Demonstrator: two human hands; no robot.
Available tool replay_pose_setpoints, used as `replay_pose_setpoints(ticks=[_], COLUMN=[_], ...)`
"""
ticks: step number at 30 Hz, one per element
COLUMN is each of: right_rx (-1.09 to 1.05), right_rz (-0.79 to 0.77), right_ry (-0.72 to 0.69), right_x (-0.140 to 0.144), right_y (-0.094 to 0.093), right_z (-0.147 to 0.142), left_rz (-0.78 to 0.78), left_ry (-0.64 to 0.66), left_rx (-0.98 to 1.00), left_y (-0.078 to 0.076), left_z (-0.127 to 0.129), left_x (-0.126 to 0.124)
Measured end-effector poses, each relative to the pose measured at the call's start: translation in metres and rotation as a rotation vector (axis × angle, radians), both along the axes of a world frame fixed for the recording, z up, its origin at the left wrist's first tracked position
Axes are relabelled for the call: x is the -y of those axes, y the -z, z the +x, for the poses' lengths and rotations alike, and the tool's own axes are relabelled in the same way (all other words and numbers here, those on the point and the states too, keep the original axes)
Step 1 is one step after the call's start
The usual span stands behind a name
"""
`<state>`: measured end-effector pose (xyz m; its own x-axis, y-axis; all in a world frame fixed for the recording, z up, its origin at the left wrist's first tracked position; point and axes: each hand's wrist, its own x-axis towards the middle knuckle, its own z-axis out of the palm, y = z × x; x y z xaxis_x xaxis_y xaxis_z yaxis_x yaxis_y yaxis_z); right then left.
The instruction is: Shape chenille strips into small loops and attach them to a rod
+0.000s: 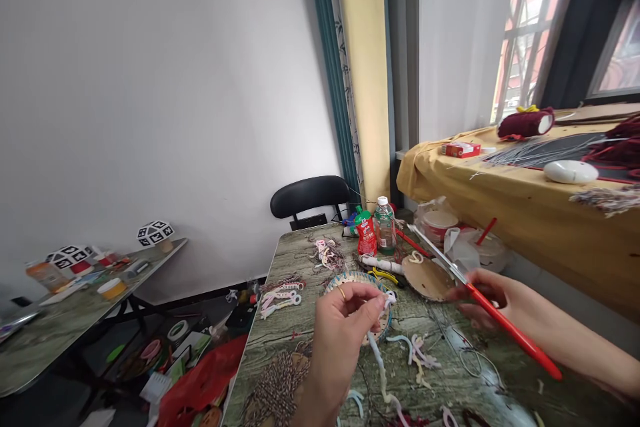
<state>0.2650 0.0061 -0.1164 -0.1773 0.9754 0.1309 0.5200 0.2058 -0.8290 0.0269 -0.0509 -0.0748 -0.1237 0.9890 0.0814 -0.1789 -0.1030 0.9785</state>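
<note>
Cluttered desk (450, 387) stands under a bright window. Left hand (340, 327) pinches a white pipe cleaner (380, 360) between its fingers (373, 303), above a round woven piece (350, 278). Right hand (493, 300) grips red-handled pliers (480, 300), fingers closed around them. Bottles (384, 225), a cardboard disc (427, 277) and loose pipe-cleaner bits (420, 353) crowd around.

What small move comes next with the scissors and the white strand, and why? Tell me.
Probably bring the scissors in the right hand over to the white strand pinched by the left hand: the blades point away, well apart from the strand hanging to the table.
</note>
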Motion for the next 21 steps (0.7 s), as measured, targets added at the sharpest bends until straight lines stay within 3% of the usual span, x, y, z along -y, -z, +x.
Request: replay_pose_setpoints(ticks=[3,6,14,21], right_rx=[-0.339,-0.463,-0.457,-0.584], right_rz=[-0.183,-0.216,-0.177,-0.147], right_ry=[-0.199,-0.254,-0.217,-0.1], right_x=[0.017,0.027,0.031,0.038], right_y=[-0.037,-0.056,-0.059,-0.06], right_z=[-0.04,-0.072,-0.088,-0.096], left_rz=[-0.01,-0.017,-0.005,0.029], left_ry=[0.037,0.054,0.055,-0.059], left_rx=[-0.037,-0.056,0.144,0.245], left_y=[0.0,0.0,0.007,0.008], left_z=[0.007,0.009,0.015,0.027], left_x=[0.0,0.001,0.002,0.007])
